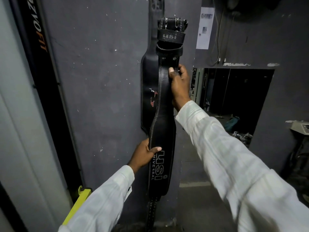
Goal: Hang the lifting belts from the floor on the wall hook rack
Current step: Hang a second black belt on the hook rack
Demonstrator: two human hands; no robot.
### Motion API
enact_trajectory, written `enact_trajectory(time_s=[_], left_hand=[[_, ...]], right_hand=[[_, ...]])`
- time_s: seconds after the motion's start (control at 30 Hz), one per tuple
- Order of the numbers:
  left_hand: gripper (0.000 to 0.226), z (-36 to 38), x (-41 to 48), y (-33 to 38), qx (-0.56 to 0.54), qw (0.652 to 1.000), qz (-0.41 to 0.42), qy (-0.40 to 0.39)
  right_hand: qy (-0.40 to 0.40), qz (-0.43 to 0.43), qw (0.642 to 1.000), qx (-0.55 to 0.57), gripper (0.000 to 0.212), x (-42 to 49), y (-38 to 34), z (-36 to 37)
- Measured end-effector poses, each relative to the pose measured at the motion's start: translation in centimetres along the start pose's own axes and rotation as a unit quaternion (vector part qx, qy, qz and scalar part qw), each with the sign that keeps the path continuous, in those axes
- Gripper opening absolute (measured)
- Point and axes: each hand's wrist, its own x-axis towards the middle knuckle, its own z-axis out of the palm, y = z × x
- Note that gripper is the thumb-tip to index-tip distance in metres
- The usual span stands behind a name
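Observation:
A black leather lifting belt (163,131) with white "USI UNIVERSAL" lettering hangs upright in front of the dark grey wall, its buckle end at the top. My right hand (179,81) grips its narrow upper part, thumb on the front. My left hand (143,154) holds the left edge of its wide padded part lower down. Behind it a second black belt (148,91) with a red logo hangs flat against the wall from above. The hook rack itself is hidden behind the belts and the frame's top edge.
A black upright post (41,64) with orange lettering and a yellow bracket (78,205) stands at the left. To the right, a dark wall opening (234,101) shows clutter on the floor inside. A paper sheet (204,27) and cables hang on the wall above it.

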Motion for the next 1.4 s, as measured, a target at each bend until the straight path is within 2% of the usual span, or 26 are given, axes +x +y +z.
enact_trajectory(time_s=[0.1, 0.27, 0.37, 0.47, 0.57, 0.67, 0.77, 0.83, 0.9, 0.97, 1.03, 1.13, 1.23, 1.4], left_hand=[[0.036, -0.2, -0.3, -0.5, 0.015, 1.000, -0.002, 0.015], [0.036, -1.1, -0.9, -2.0, 0.001, 0.996, -0.050, -0.076], [0.033, -1.5, -0.6, -1.7, -0.097, 0.983, -0.111, -0.109], [0.039, -1.8, 0.8, 2.3, -0.202, 0.973, -0.098, -0.061], [0.029, -2.6, 3.1, 9.7, -0.272, 0.961, -0.041, 0.015], [0.027, -4.4, 6.1, 16.3, -0.301, 0.950, 0.018, 0.080], [0.021, -6.5, 8.2, 19.1, -0.323, 0.941, 0.020, 0.101], [0.012, -7.0, 9.0, 19.5, -0.291, 0.949, 0.008, 0.125], [0.021, -6.6, 9.1, 19.5, -0.248, 0.956, 0.001, 0.156], [0.028, -5.3, 8.4, 19.0, -0.225, 0.957, 0.018, 0.181], [0.031, -4.0, 7.3, 18.1, -0.203, 0.961, 0.041, 0.182], [0.034, -2.4, 6.7, 16.9, -0.168, 0.969, 0.070, 0.165], [0.038, -1.8, 7.5, 16.8, -0.147, 0.974, 0.085, 0.147], [0.050, -1.8, 9.6, 17.7, -0.066, 0.984, 0.065, 0.155]], right_hand=[[0.011, 0.018, 1.000, 0.017, 0.021, 0.4, 0.0, -0.6], [0.018, 0.039, 0.999, 0.026, 0.023, 0.1, 0.8, -1.1], [0.000, 0.034, 0.999, 0.040, 0.018, -0.3, 1.0, -0.9], [-0.022, 0.036, 0.998, 0.049, 0.021, -0.3, 0.6, -0.5], [-0.031, 0.036, 0.998, 0.039, 0.027, -1.2, 1.0, -0.2], [-0.040, 0.050, 0.998, 0.006, 0.031, -3.2, 2.1, -0.4], [-0.080, 0.073, 0.994, -0.016, 0.030, -5.0, 2.8, -1.2], [-0.133, 0.091, 0.987, -0.028, 0.018, -5.6, 2.8, -2.4], [-0.195, 0.140, 0.970, -0.033, 0.009, -5.2, 2.1, -3.9], [-0.218, 0.176, 0.959, -0.032, 0.018, -3.5, 0.7, -5.4], [-0.208, 0.183, 0.960, -0.034, 0.023, -1.3, -1.0, -6.4], [-0.206, 0.147, 0.966, -0.060, 0.016, 1.0, -2.6, -7.2], [-0.198, 0.109, 0.970, -0.089, 0.024, 2.0, -2.9, -7.6], [-0.139, 0.059, 0.985, -0.085, 0.030, 2.2, -1.1, -7.0]])
